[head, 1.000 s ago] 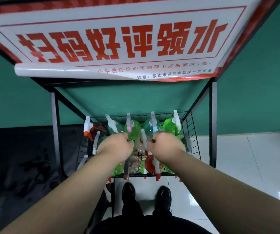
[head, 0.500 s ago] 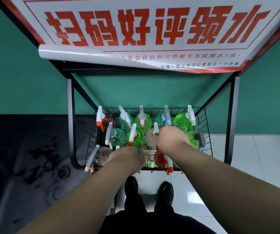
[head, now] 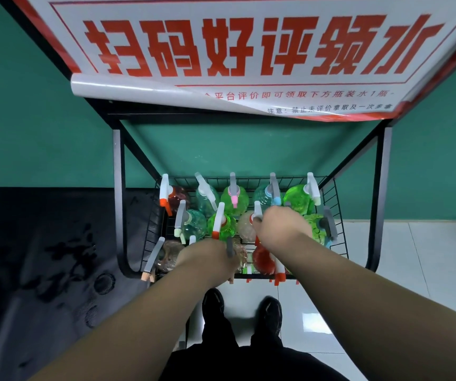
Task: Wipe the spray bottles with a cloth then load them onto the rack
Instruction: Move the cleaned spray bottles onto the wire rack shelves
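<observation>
A dark mat [head: 42, 257] lies at far left and plays no part in this step. Next comes the rack [head: 118, 204], a black frame whose wire basket [head: 334, 196] carries the bottles [head: 232, 199]. They stand upright in rows with the triggers turned toward you, so each head can be reached without disturbing its neighbour. The basket is close to full; judge the loading as well advanced.

Your left hand [head: 207, 259] lies over the front row, back of the hand up. A grey trigger [head: 229, 247] projects past its knuckles. The fingers are hidden below the hand, so you cannot tell whether they clasp that bottle or only rest on it.

Your right hand [head: 284, 226] is just beside the left, one row further back. Its thumb and fingers close on the neck of the pale bottle [head: 246, 225], under the white trigger. The neck is narrow and rigid, which makes it the sensible hold for seating or straightening a bottle among tight neighbours.

No cloth shows in either hand. Confirm that wiping is complete before you seat more stock.

Further right, green bottles [head: 298, 198] fill the basket's corner, and pale tiles [head: 427, 257] lie beyond. The sign [head: 248, 50] drapes over the top of the rack, above the work.
</observation>
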